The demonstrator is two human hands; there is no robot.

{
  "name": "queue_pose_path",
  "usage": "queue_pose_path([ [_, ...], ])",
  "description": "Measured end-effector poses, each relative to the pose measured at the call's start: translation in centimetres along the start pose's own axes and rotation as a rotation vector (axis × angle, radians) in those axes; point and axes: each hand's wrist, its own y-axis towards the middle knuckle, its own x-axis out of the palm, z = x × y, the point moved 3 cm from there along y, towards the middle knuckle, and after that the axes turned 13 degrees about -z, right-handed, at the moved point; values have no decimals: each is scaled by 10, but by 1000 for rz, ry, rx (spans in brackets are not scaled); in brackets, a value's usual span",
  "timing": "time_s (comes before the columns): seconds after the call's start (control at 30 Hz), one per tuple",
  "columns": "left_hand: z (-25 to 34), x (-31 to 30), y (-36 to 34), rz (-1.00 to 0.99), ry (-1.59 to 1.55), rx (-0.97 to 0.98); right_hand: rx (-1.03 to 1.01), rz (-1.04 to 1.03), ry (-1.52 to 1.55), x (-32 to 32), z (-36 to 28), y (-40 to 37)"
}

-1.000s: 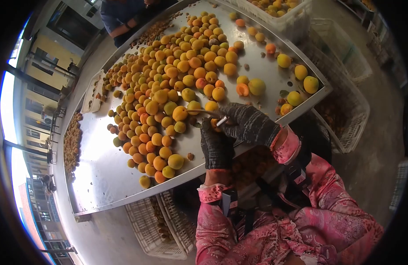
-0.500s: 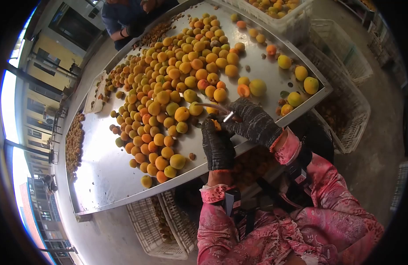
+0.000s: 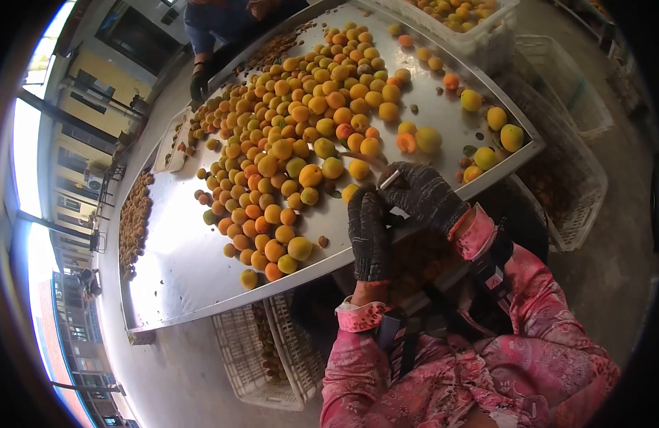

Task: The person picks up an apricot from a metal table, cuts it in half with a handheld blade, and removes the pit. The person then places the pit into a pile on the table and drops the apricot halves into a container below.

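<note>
Many orange and yellow-green apricots [image 3: 282, 149] lie heaped on a metal table [image 3: 194, 264]. At its near edge, my left hand [image 3: 369, 232], in a dark glove, has its fingers curled; what it holds, if anything, is hidden. My right hand [image 3: 423, 194], gloved in dark knit, is closed on a tool with a shiny metal part [image 3: 390, 180], close to the left fingertips. A yellow apricot [image 3: 349, 192] sits just beyond the left fingertips. An opened orange half [image 3: 406, 143] rests beside a larger greenish fruit [image 3: 428, 140].
Another person's gloved hand [image 3: 199, 85] is at the far left table edge, near a pale tray [image 3: 174, 158]. Small brown pits [image 3: 135, 227] lie at the left. A white crate of fruit [image 3: 479, 39] stands at the far right, and further crates [image 3: 262, 357] are below.
The view has shifted, so the table appears further right. Orange fruit visible between my hands earlier no longer shows. The other person's hand has come down to the table edge.
</note>
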Motion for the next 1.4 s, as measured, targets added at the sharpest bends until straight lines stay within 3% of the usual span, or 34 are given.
queue_pose_path([
  [0.03,3,4,-7,63,-624,-178,43,45,16,-7,0,0],
  [0.07,15,4,-15,69,-619,-174,87,91,31,-16,3,0],
  [0.13,31,6,-41,-57,-533,-308,119,4,47,-21,12,-1],
  [0.17,24,1,-52,-181,-280,-292,149,4,-73,-21,14,-4],
  [0.2,18,-2,-63,-171,-272,-293,175,5,-196,-22,16,-6],
  [0.27,20,-4,-77,-253,299,-92,134,-26,-311,-21,12,-11],
  [0.33,31,-13,-81,-251,316,-126,99,29,-342,-21,9,-15],
  [0.4,31,-28,-83,-151,-1,-312,62,31,-283,-22,12,-16],
  [0.43,33,-36,-80,-148,3,-311,48,42,-246,-23,12,-16],
  [0.5,32,-60,-68,58,-8,-398,32,54,-207,-24,9,-15],
  [0.57,6,-99,-54,137,185,-345,9,46,-118,-23,6,-15],
  [0.63,2,-132,-35,238,894,-221,29,41,-54,-21,10,-14],
  [0.67,0,-141,-28,237,895,-220,52,41,8,-20,14,-14],
  [0.73,-6,-156,-17,118,1414,-554,40,46,-10,-18,19,-14],
  [0.9,-26,-175,-4,20,1403,-523,13,55,-88,-19,16,-13],
  [0.97,-21,-172,4,-85,1289,-652,91,5,-171,-20,8,-14],
  [1.1,-26,-167,5,-216,1363,-644,67,11,-103,-17,10,-16],
  [1.17,-20,-159,1,8,1284,-495,92,2,44,-15,11,-18],
  [1.2,-15,-153,-1,6,1284,-490,92,8,43,-13,16,-18],
  [1.27,1,-148,-7,293,355,-201,6,72,12,-8,23,-18],
  [1.33,2,-146,-5,323,287,-104,-89,86,-44,-7,13,-20],
  [1.4,5,-130,-1,334,-340,-96,-181,101,-108,-5,-1,-24],
])
